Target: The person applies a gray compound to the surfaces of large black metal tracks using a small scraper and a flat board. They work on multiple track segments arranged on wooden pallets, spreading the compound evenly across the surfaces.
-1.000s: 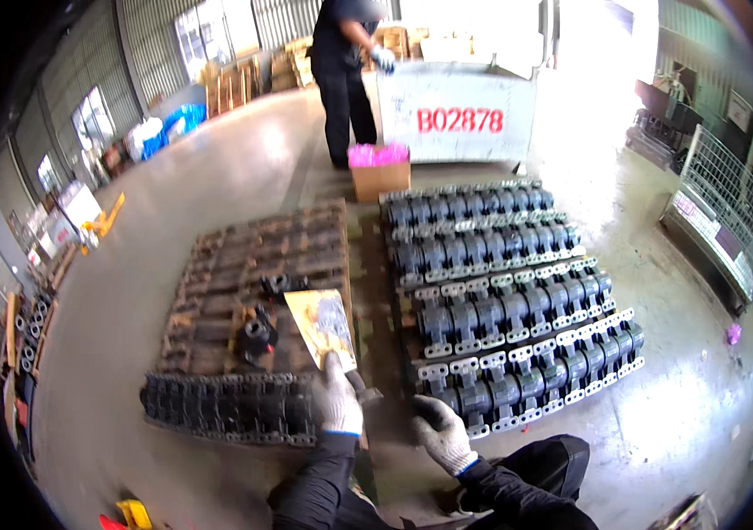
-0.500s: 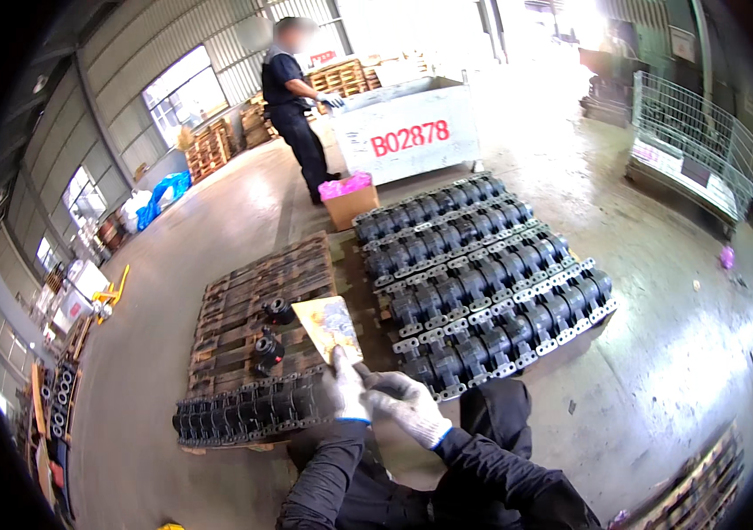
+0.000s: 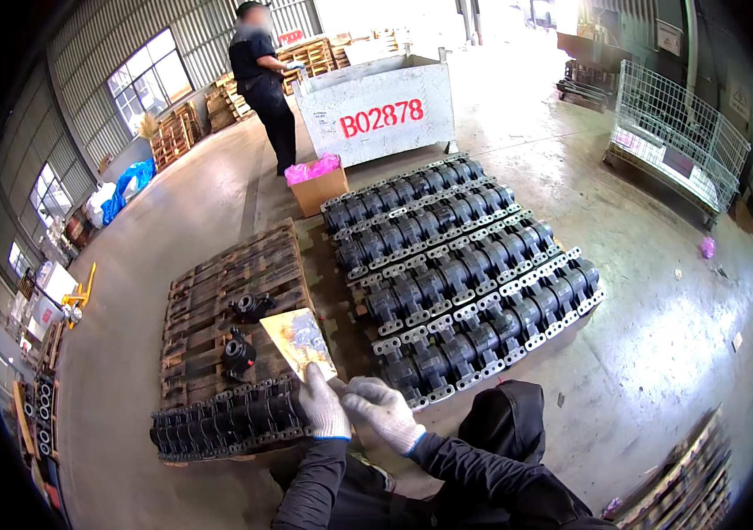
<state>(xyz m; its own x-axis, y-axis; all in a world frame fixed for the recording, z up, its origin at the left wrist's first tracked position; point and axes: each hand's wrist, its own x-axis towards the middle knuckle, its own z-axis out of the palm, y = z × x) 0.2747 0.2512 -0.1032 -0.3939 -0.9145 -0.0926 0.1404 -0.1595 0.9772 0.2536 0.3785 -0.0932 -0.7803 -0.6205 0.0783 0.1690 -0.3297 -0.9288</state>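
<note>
My left hand [image 3: 322,405], in a white knit glove, grips the lower end of a flat tan card [image 3: 300,343] with a grey smear across it. The thumb lies on its face. Close beside it on the right, my gloved right hand [image 3: 385,411] has its fingers curled closed; what they hold, if anything, is hidden. Beyond the card, two loose black rollers [image 3: 239,353] stand on a wooden pallet [image 3: 209,280]. One row of black rollers [image 3: 226,415] lines that pallet's near edge. To the right, several rows of black rollers [image 3: 460,296] with drilled end plates lie side by side.
An open cardboard box [image 3: 320,191] with pink plastic stands beyond the rollers. Behind it is a large white metal bin [image 3: 381,115], where another person [image 3: 257,79] stands with a gloved hand at the rim. A wire cage cart [image 3: 677,146] stands far right; a pallet [image 3: 681,477] lies near right.
My view has shifted, so the scene sits further left. My left hand still holds the card, and the right hand stays close beside it.
</note>
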